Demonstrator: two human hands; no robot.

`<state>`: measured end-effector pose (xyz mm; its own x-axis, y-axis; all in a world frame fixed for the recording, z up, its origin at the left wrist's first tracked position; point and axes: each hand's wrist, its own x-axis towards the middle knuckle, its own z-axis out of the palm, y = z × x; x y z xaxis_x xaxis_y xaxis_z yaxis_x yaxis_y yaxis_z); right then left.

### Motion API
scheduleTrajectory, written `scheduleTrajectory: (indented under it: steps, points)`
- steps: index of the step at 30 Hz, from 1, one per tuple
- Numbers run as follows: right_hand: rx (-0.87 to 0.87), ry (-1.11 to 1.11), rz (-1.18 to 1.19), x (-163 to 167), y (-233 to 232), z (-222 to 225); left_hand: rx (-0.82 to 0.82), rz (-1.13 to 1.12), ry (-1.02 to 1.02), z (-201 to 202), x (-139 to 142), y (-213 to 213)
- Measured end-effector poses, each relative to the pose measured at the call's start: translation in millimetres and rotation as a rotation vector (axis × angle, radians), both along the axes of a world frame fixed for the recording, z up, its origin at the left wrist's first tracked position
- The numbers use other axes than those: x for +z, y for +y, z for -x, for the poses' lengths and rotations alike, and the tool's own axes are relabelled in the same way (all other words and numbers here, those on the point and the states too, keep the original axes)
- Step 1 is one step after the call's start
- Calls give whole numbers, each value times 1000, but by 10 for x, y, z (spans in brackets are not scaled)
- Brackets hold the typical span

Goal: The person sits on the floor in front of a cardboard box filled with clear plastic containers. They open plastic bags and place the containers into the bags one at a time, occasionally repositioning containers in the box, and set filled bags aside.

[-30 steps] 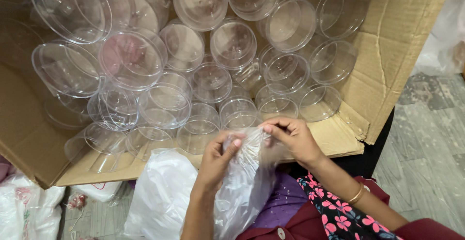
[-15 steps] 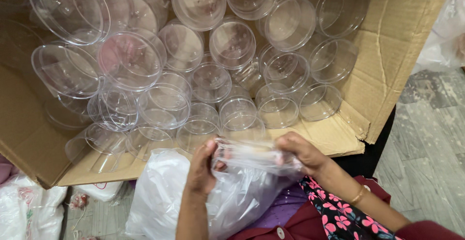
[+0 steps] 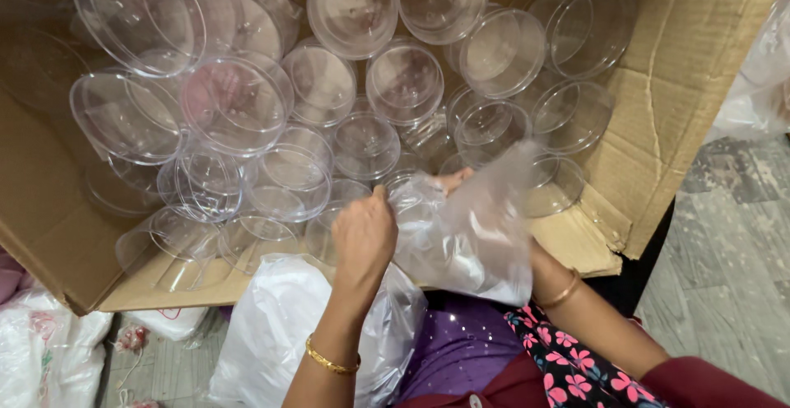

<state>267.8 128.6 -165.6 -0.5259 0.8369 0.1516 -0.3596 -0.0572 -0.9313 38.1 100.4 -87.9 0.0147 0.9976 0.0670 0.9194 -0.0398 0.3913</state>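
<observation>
Both your hands, left hand point(image 3: 363, 235) and right hand point(image 3: 461, 181), pinch the clear plastic bag point(image 3: 465, 235) open at the cardboard box point(image 3: 658, 87) of clear round containers point(image 3: 288, 181).

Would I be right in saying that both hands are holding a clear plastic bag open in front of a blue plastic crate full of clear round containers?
Not quite: the head view shows a brown cardboard box, not a blue plastic crate. The left hand and right hand do hold the clear plastic bag before the clear round containers.
</observation>
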Motion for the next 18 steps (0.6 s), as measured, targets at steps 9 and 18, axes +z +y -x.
scheduleTrajectory:
  steps: [9,18]
  points:
    - [-476,-698,-520,-59,-575,-368,6,102,-507,-28,139,-260]
    - [-579,-259,468,229,-1202,-333,-22,232,-806,-113,94,-725]
